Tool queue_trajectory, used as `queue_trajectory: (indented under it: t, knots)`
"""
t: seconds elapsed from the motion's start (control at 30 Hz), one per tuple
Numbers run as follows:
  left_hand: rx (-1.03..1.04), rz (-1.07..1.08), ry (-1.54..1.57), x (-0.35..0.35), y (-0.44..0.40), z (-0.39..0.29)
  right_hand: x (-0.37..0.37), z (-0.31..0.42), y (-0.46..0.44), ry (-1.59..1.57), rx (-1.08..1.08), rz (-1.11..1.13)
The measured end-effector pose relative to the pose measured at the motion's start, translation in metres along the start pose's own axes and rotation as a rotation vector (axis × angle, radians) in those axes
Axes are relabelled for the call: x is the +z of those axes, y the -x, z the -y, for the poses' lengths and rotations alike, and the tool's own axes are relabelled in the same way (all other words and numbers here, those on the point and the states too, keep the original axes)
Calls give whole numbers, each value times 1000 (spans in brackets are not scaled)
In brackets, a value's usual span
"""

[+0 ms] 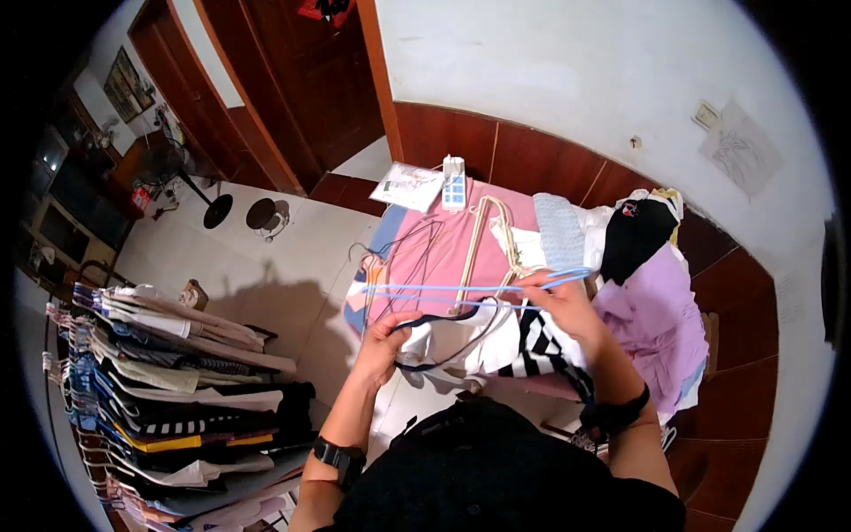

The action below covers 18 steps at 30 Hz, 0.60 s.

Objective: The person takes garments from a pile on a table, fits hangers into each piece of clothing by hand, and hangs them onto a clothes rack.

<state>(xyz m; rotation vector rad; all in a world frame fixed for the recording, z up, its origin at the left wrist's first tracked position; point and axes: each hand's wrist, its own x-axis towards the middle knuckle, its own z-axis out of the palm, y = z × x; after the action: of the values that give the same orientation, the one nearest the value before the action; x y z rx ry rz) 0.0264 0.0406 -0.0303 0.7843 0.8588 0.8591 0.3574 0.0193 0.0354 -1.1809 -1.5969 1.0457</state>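
Note:
My left hand (385,348) is closed on the dark-edged neckline of a white garment (493,344), which hangs open over the near edge of the pink-covered table (434,244). In my right hand (562,303) is a light blue hanger (425,289), its long bars reaching left above the garment and past my left hand. Black and white striped cloth (542,346) hangs below my right hand. Beige hangers (479,239) and thin dark hangers (417,257) lie on the table just beyond.
A power strip (454,184) and a flat packet (408,186) lie at the table's far edge. Purple clothing (651,310) and a black cap (640,238) are piled on the right. At left stands a rack of hung clothes (195,399); a stool (262,215) is farther back.

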Motion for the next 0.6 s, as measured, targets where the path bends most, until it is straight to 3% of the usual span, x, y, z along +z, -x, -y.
queue_trajectory:
  t: [0.1, 0.13, 0.23, 0.4, 0.43, 0.47, 0.6]
  knots:
    - [105, -15, -90, -14, 37, -17, 4, 35, 46, 171, 11, -111]
    - [138, -13, -145, -24, 46, -19, 14, 56, 64, 77, -116, -165]
    - [242, 6, -226, -31, 82, -34, 37, 98, 110, 122, 13, -146]
    - [410, 80, -381, -36, 139, -43, 96, 116, 160, 117, 13, -146]
    - [404, 111, -425, -36, 148, -42, 108, 103, 162, 182, 91, -146]
    - [456, 63, -507, -34, 151, -32, 120, 86, 164, 245, 172, -147]
    - [806, 15, -898, -1, 180, -12, 193, 66, 167, 245, 86, -273]
